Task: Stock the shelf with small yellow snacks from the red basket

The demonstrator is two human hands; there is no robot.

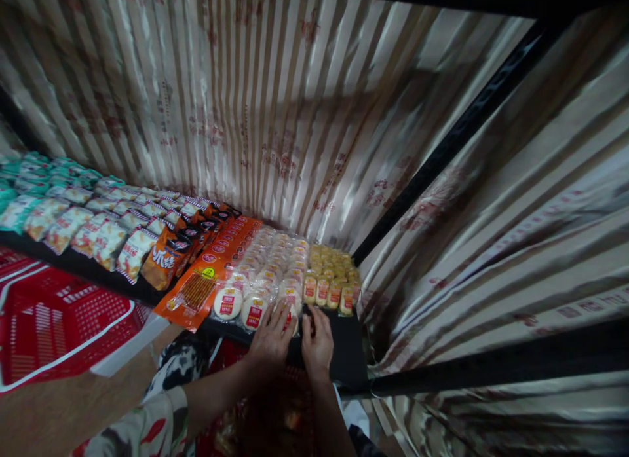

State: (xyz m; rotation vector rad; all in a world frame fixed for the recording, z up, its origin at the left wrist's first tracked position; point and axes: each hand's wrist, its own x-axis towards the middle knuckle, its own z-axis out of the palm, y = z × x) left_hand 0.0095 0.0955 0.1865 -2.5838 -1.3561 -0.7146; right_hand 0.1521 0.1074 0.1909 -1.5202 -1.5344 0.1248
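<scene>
My left hand [272, 336] lies flat with spread fingers on a round white packaged cake with a red label [291, 313], at the front edge of a black shelf [346, 352]. My right hand [317, 340] sits beside it on the shelf, fingertips touching the front of the row of small yellow-topped packets [328, 288]. More round white cakes [250, 308] fill rows behind my hands. Whether either hand grips a packet is not visible.
Orange snack packs [194, 292] lie left of the cakes, then orange and white bags [132, 247] and teal packets [29, 175] along the shelf. A red plastic basket [54, 326] stands lower left. Striped shiny curtains [275, 103] hang behind and to the right, with a black frame bar [491, 362].
</scene>
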